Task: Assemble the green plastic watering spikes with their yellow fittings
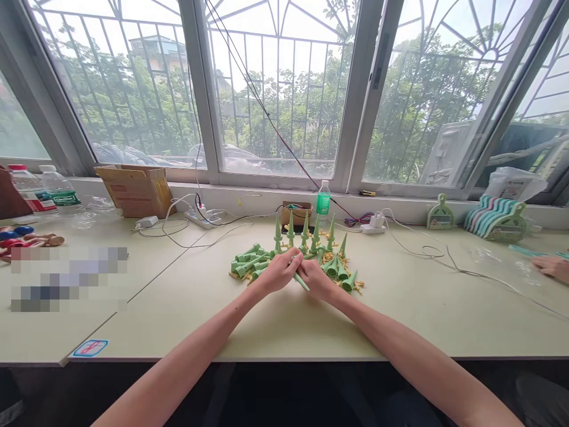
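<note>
My left hand (280,270) and my right hand (313,279) meet above the table, fingers closed together round a green plastic watering spike (303,283). Its pointed end sticks out below, towards me; the wide end is hidden by my fingers. Beyond my hands several green spikes stand upright in a row, one of them the middle spike (304,231). A pile of loose green cones (246,261) lies left of my left hand. More green cones (338,270) lie to the right, mixed with small yellow branched pieces (359,286).
Behind the spikes are a small cardboard box (297,213) and a green-labelled bottle (323,201). White cables (444,255) cross the table on the right. A larger carton (136,191) stands back left. At far right, another person's hand (551,267) rests near green-and-pink dustpan-shaped items (498,219).
</note>
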Tool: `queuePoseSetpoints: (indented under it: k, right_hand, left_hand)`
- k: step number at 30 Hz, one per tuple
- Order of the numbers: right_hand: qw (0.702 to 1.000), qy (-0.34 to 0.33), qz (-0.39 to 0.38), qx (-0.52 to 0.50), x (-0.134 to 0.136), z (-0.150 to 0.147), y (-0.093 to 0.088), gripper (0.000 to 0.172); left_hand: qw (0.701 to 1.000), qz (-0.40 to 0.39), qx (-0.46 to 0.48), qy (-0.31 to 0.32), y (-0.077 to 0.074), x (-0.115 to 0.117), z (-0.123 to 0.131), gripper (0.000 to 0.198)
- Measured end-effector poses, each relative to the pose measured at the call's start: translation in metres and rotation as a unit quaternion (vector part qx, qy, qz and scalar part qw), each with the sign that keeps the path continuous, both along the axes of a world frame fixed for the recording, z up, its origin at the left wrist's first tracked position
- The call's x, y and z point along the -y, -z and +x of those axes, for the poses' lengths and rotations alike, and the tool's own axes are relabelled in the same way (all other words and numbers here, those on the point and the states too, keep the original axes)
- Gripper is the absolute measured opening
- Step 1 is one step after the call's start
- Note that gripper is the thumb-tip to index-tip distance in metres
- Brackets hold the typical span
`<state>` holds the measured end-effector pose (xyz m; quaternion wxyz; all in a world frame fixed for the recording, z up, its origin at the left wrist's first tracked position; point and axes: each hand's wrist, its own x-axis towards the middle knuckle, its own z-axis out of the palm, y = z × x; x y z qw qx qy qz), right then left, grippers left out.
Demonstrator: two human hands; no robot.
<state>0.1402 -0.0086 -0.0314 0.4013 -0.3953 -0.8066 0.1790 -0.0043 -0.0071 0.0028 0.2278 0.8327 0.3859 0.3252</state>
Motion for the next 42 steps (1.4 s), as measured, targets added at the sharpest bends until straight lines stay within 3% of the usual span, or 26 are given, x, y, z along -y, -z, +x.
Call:
queuePoseSetpoints:
  k: [19, 42]
  right_hand:
    - [1.0, 0.007, 0.0, -0.006, 0.0004, -0.0003, 0.002, 0.03]
    - [0.999, 0.009, -0.001, 0.037, -0.0041, 0.0031, 0.008, 0.029]
  left_hand:
    - [1.0, 0.024, -0.019, 0.008, 0.0014, -0.0026, 0.0009, 0.038]
    - [0.998, -0.008, -0.056, 0.024, 0.0028, -0.0025, -0.0005, 0.042]
